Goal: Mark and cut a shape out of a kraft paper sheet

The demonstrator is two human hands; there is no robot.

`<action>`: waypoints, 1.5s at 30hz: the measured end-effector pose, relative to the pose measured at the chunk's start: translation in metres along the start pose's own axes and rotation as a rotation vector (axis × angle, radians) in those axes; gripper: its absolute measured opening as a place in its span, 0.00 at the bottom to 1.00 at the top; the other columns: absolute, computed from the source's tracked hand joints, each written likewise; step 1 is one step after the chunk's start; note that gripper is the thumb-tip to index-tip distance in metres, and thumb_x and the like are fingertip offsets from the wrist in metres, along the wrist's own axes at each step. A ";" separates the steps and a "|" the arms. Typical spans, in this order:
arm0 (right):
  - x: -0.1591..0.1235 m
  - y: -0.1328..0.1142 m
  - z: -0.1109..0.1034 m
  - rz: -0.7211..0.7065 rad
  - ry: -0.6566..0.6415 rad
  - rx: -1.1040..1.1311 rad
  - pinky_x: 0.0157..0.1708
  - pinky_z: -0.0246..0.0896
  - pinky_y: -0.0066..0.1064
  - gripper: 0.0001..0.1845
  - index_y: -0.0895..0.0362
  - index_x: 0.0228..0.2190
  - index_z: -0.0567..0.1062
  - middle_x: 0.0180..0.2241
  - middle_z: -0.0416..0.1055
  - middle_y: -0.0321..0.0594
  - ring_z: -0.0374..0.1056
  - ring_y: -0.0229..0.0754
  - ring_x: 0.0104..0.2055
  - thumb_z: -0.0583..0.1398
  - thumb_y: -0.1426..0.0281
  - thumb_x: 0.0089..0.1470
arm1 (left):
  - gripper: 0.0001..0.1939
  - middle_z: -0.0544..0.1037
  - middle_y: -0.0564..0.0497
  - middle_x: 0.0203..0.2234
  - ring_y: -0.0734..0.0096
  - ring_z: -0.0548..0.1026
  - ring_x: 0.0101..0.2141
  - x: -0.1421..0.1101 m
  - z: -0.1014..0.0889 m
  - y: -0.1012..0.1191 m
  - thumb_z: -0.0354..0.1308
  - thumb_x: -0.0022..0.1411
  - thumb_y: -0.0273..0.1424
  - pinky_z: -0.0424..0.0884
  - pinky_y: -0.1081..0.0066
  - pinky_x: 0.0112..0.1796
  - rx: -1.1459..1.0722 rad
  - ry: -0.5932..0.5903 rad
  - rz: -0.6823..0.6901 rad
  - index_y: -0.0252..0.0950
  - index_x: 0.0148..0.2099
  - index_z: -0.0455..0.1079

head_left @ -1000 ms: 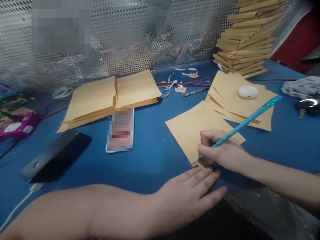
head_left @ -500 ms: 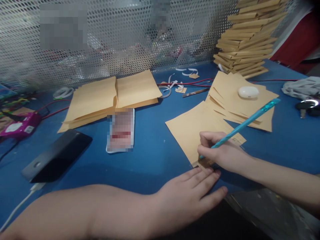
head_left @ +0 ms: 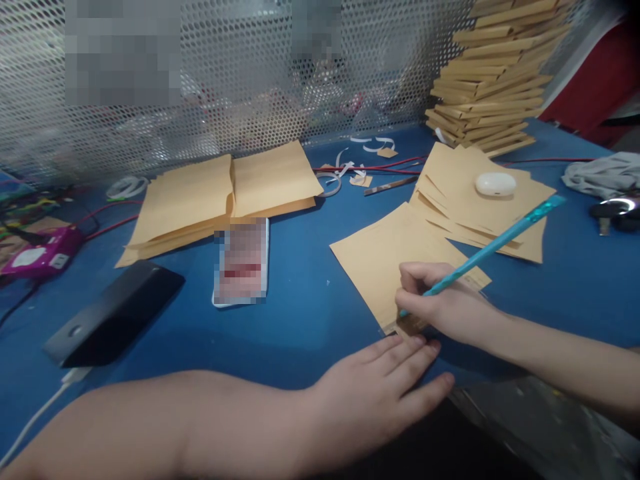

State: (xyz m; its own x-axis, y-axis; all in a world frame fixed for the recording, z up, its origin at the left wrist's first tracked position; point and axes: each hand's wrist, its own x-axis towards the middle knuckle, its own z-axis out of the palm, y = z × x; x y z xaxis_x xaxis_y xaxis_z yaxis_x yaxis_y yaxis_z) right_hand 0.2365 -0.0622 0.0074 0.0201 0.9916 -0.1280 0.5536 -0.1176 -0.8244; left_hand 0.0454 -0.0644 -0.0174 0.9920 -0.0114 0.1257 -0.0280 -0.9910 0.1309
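My right hand [head_left: 443,300] is closed around a turquoise pen [head_left: 493,248], its long body slanting up to the right. The pen's tip meets the near end of a brown paper envelope [head_left: 385,257] lying on the blue table. My left hand [head_left: 385,380] lies flat, fingers stretched out, and its fingertips rest on the envelope's near edge. What is marked under the pen tip is too dark and small to read. Just beyond, more brown envelopes [head_left: 445,167] lie fanned out with a white earbud case [head_left: 495,185] on top.
A phone [head_left: 243,263], a black power bank [head_left: 120,313] with a white cable, and a purple box [head_left: 45,252] lie leftward. Behind are two piles of envelopes [head_left: 185,197], paper scraps [head_left: 357,173] and a perforated metal screen [head_left: 240,87]. A tall envelope stack [head_left: 495,80] and keys [head_left: 617,212] are rightward.
The pen's upper end has tipped slightly to the right and up. Both hands stay in nearly the same place, and the view has shifted very little.
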 end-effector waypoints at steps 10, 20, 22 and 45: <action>0.005 0.005 -0.002 0.006 0.045 -0.026 0.22 0.44 0.29 0.15 0.55 0.16 0.52 0.17 0.48 0.28 0.48 0.34 0.22 0.55 0.74 0.45 | 0.25 0.55 0.35 0.63 0.53 0.56 0.62 -0.001 -0.002 0.000 0.47 0.67 0.26 0.53 0.60 0.61 -0.010 -0.021 0.003 0.27 0.65 0.52; 0.005 0.003 -0.002 0.007 0.018 -0.041 0.21 0.44 0.29 0.15 0.55 0.16 0.52 0.16 0.49 0.28 0.48 0.34 0.22 0.55 0.74 0.45 | 0.24 0.57 0.35 0.62 0.53 0.57 0.61 -0.001 0.000 0.001 0.45 0.68 0.26 0.53 0.60 0.60 -0.007 0.000 0.003 0.28 0.64 0.53; 0.005 0.003 -0.002 0.006 0.023 -0.036 0.21 0.44 0.29 0.15 0.55 0.16 0.52 0.16 0.49 0.28 0.48 0.34 0.22 0.55 0.74 0.44 | 0.24 0.57 0.36 0.62 0.53 0.57 0.61 -0.001 0.001 0.001 0.45 0.68 0.26 0.53 0.60 0.60 -0.001 0.005 0.003 0.28 0.64 0.53; 0.009 -0.008 -0.020 -0.018 0.084 0.027 0.18 0.49 0.29 0.20 0.55 0.21 0.66 0.14 0.61 0.31 0.55 0.35 0.17 0.54 0.54 0.56 | 0.23 0.59 0.39 0.61 0.57 0.62 0.59 -0.003 0.008 -0.003 0.43 0.69 0.34 0.52 0.63 0.60 0.103 0.101 0.025 0.31 0.63 0.54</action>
State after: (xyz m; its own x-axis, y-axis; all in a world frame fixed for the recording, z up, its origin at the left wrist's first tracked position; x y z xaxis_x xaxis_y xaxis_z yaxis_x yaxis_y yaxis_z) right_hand 0.2491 -0.0511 0.0235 0.0811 0.9944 -0.0671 0.5316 -0.1001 -0.8411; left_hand 0.0436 -0.0626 -0.0264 0.9735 -0.0280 0.2270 -0.0348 -0.9991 0.0257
